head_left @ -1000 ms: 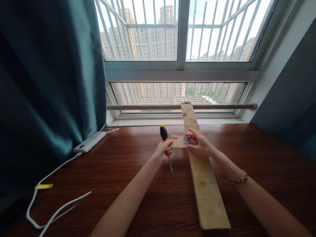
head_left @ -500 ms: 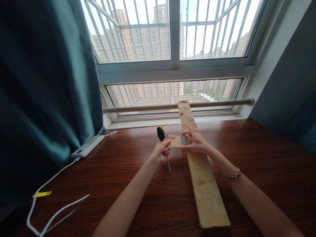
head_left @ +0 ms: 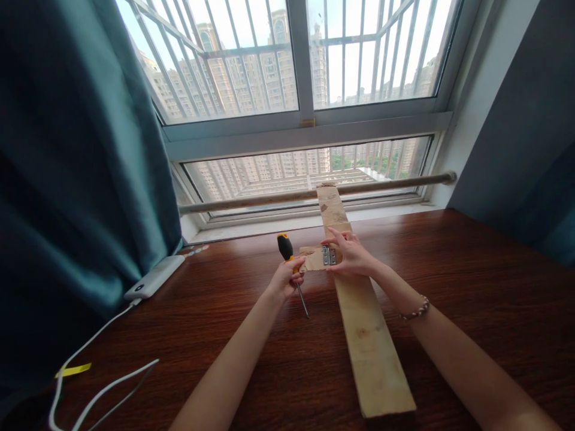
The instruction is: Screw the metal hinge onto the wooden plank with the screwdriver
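My left hand (head_left: 286, 278) is closed around a screwdriver (head_left: 284, 246) with a black and yellow handle; its shaft points down toward the table. The same hand's fingertips touch the left end of a short wooden piece (head_left: 309, 258). A metal hinge (head_left: 329, 255) lies across the joint between that piece and a long wooden plank (head_left: 372, 341). My right hand (head_left: 353, 254) rests over the plank, thumb and fingers gripping the hinge at its near and far edges. Whether any screws sit in the hinge is too small to tell.
The dark wooden table (head_left: 202, 335) carries a white power bank (head_left: 155, 278) with a white cable (head_left: 96, 335) at the left. A yellow strip (head_left: 75, 370) lies by the cable. A blue curtain (head_left: 90, 149) hangs at left; a horizontal rail (head_left: 251, 202) crosses the window behind the plank.
The camera view has shifted and tilted slightly, so everything sits a little further left. Both hands keep their holds on the screwdriver and the hinge.
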The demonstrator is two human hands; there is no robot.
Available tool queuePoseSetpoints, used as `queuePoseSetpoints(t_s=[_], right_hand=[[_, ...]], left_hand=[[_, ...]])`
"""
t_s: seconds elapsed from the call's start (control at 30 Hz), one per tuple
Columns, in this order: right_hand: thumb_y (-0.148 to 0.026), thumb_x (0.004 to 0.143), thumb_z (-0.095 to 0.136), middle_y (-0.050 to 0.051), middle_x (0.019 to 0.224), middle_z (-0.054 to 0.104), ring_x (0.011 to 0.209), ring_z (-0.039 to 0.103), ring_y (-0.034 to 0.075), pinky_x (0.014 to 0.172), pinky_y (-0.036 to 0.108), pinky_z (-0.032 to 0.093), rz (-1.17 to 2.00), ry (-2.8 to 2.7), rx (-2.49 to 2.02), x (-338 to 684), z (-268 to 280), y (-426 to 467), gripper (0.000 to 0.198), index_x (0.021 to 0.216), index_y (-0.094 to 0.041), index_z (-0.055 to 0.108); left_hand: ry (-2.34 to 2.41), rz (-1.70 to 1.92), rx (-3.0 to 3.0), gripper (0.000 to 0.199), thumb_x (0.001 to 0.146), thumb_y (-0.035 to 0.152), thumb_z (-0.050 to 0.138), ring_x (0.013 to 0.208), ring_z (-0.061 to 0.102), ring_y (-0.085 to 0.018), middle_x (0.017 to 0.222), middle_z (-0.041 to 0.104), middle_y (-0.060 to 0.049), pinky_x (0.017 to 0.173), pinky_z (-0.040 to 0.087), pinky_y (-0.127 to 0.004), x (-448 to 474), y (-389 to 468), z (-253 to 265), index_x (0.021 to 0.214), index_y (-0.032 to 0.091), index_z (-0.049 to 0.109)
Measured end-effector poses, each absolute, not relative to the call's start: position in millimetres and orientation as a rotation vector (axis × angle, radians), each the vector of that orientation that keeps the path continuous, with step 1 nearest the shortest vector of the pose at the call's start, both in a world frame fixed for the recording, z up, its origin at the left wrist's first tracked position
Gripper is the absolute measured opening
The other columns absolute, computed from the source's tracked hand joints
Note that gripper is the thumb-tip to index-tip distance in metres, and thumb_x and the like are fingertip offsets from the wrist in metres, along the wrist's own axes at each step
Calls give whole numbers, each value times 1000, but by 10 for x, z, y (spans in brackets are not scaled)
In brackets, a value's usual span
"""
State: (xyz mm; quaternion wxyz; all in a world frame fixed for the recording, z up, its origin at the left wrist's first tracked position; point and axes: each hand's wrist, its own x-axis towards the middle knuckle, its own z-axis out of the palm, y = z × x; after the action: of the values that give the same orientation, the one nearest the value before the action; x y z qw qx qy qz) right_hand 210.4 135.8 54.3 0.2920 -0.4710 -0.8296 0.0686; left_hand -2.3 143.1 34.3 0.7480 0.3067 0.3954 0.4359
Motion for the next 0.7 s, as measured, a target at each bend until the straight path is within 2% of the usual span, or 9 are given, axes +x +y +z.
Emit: queuePoseSetpoints(t_s=[0.27,0.5,0.6,0.7], right_hand=[[-50,51,74,4,115,60,108,44,28,92,42,28,187,-2193,-1210,2124,527,1398,101,135,-23,24],[-50,53,74,3,115,61,106,45,28,92,42,29,206,-2181,-1183,2137,537,1399,96,133,-23,27],[-50,53,74,3,114,61,107,45,28,92,42,30,202,-2174,-1183,2135,538,1396,94,131,-23,29],[-50,53,74,3,114,62,105,45,28,91,42,31,206,-2169,-1186,2135,536,1401,93,130,-23,30]], left_hand=[[863,950,713,16,70,18,64,28,20,3,45,38,9,32,12,-11,-21,1397,363,69,13,49],[969,1028,824,27,69,33,68,29,23,2,47,39,8,32,14,-13,3,1365,402,69,12,51],[1018,1137,832,32,67,39,69,30,25,2,53,44,6,33,16,-14,-41,1387,425,76,12,54],[944,1329,843,38,64,45,70,31,24,3,55,43,7,32,14,-13,-137,1391,575,75,13,52]])
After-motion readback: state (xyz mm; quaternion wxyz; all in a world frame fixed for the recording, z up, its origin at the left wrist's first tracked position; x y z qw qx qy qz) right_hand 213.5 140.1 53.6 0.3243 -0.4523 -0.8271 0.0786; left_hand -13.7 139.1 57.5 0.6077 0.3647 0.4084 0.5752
